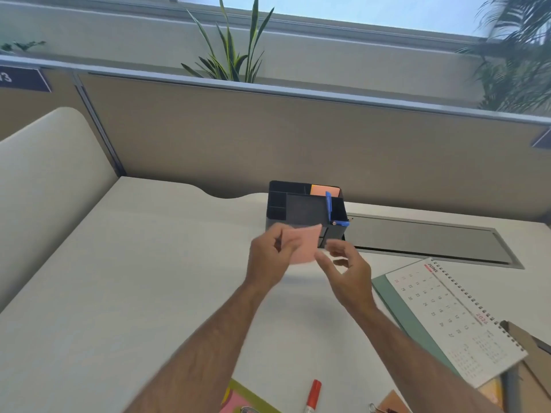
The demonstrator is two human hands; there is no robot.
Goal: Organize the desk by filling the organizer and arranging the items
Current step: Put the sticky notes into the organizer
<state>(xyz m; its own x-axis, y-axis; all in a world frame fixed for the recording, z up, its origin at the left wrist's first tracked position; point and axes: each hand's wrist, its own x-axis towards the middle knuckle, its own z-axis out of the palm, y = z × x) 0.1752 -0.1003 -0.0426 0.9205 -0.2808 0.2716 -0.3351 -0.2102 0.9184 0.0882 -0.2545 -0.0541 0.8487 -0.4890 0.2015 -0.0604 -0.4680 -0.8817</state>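
The left grip [269, 257] pinches a pink sticky pad [302, 244] just before the black organizer [307, 208], the right grip [347, 265] loosely apart beside it.

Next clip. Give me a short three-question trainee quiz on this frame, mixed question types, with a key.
1. True or false: the left hand holds the pink sticky notes.
2. Which colour is the pen standing in the black organizer? A red, B blue, C green.
3. Fill in: the calendar lies on the desk to the ____ of the right hand.

Key: 1 true. 2 B. 3 right.
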